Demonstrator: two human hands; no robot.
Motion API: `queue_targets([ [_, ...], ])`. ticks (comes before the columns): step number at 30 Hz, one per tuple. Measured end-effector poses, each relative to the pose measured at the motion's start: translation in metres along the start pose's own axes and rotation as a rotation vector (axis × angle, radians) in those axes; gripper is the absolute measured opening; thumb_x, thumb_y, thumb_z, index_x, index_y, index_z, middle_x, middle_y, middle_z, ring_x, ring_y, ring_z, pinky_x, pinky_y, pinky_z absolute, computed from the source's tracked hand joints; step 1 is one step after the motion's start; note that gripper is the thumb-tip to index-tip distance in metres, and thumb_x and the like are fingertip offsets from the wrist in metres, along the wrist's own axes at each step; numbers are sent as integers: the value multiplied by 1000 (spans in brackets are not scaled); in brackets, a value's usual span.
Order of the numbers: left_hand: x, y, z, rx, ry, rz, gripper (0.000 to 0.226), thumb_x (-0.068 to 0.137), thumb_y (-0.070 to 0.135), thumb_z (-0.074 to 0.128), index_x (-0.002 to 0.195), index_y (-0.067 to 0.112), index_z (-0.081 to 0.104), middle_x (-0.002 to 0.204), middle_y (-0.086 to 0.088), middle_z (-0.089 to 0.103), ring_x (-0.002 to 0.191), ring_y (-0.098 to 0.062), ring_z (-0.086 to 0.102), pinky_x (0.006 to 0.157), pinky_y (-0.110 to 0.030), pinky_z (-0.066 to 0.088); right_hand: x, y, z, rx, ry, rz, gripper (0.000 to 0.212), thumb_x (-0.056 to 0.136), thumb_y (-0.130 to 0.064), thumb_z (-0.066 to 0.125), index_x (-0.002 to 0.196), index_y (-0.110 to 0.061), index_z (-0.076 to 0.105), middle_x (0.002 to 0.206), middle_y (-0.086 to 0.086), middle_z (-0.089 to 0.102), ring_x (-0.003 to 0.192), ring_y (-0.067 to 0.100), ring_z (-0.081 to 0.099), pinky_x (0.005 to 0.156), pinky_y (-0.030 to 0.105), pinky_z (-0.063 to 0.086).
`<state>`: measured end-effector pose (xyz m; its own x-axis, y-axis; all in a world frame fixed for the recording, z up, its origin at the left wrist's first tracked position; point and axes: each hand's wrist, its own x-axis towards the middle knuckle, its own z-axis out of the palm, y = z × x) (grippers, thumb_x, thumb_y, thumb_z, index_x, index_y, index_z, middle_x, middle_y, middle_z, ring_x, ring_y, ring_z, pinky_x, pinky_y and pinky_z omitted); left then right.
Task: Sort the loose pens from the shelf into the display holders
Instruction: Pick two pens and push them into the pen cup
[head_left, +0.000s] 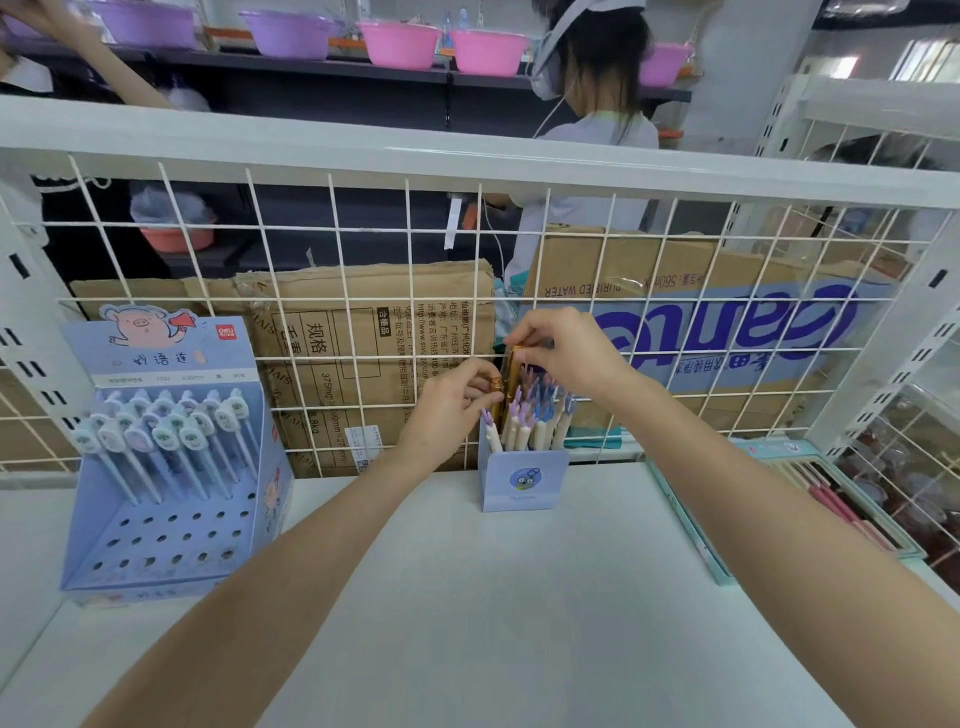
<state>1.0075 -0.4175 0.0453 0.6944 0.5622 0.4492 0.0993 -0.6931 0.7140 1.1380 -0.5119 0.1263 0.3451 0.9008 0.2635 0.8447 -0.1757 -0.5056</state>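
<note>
there, both hands (457, 410) (566, 348) in a pinched-closed grip on seemingly one gold pen (511, 376), upright over the blue holder (524, 480)

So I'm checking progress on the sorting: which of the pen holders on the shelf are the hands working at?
The small blue cardboard cup at centre, not the large tiered blue display box at left: both hands hold gold pens over it.

A white wire grid (332, 291) is seen across the middle, capped by a white rail (467, 150). Flattened cardboard boxes (363, 332) are propped behind it, one at 2 o'clock printed in blue. At 12 o'clock, pink and purple basins (400, 44) are lined up on a dark rack (311, 65). A person in a pale top (597, 135) is stood beyond the grid, at 1 o'clock.
</note>
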Motion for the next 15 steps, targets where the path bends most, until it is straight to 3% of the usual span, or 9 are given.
queue_targets([
  [3,-4,-3,0,-73,-14,-38,20,83,10,69,102,8,63,86,4,61,78,3,58,74,-4,46,1,1,0,-65,-6,5,10,83,-15,69,93,-14,68,91,3,71,86,16,65,83,34,52],
  [8,-10,-6,-3,-169,-53,-66,13,86,8,65,98,10,66,86,10,64,79,10,59,77,-6,45,0,-1,8,-134,28,46,14,80,-28,72,84,-17,66,81,2,71,79,18,64,79,38,52],
  [15,-9,-13,-5,-88,17,-54,16,91,7,57,105,9,65,95,0,68,87,-6,63,83,-13,49,3,-5,5,-144,-100,13,16,84,-15,68,100,-14,70,97,4,71,92,18,65,93,40,48],
])
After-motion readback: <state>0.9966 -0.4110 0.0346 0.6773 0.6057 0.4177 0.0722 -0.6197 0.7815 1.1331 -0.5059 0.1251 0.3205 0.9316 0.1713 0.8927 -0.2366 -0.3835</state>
